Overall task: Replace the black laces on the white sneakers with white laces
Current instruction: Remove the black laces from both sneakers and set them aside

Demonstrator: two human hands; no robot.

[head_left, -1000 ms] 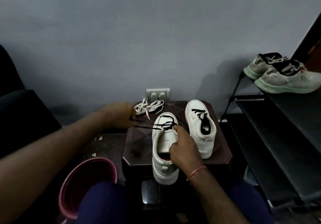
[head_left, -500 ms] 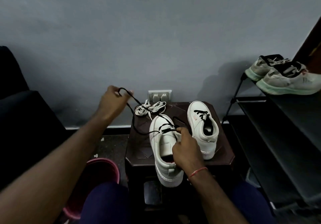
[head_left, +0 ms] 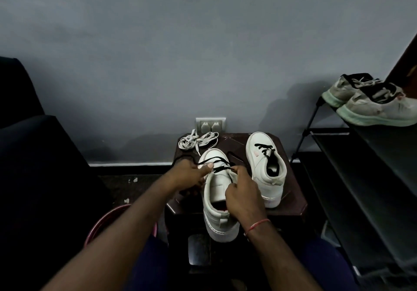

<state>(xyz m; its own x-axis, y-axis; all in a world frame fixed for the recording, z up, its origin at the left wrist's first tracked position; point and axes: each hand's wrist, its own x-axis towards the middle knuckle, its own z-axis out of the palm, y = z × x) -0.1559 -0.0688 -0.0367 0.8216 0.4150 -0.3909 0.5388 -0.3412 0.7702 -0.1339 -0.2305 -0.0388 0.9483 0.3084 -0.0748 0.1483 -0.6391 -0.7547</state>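
Note:
Two white sneakers stand on a small dark table (head_left: 291,209). The near sneaker (head_left: 217,200) has a black lace (head_left: 216,163) partly pulled loose, with slack looping off to the left. My left hand (head_left: 190,174) rests against the sneaker's left side with the lace held in its fingers. My right hand (head_left: 242,191) grips the sneaker's right side and pinches the lace by the eyelets. The far sneaker (head_left: 266,166) still carries its black lace (head_left: 265,148). White laces (head_left: 197,140) lie bundled at the table's back left corner.
A wall socket (head_left: 210,125) sits behind the table. A black shoe rack (head_left: 361,166) at the right holds a pair of grey sneakers (head_left: 372,101). A pink bucket (head_left: 106,223) stands on the floor at the lower left, beside a dark seat (head_left: 33,155).
My left hand, raised toward the wall with the black lace drawn out, has come back down to the near sneaker's left side. The right hand stayed on the sneaker.

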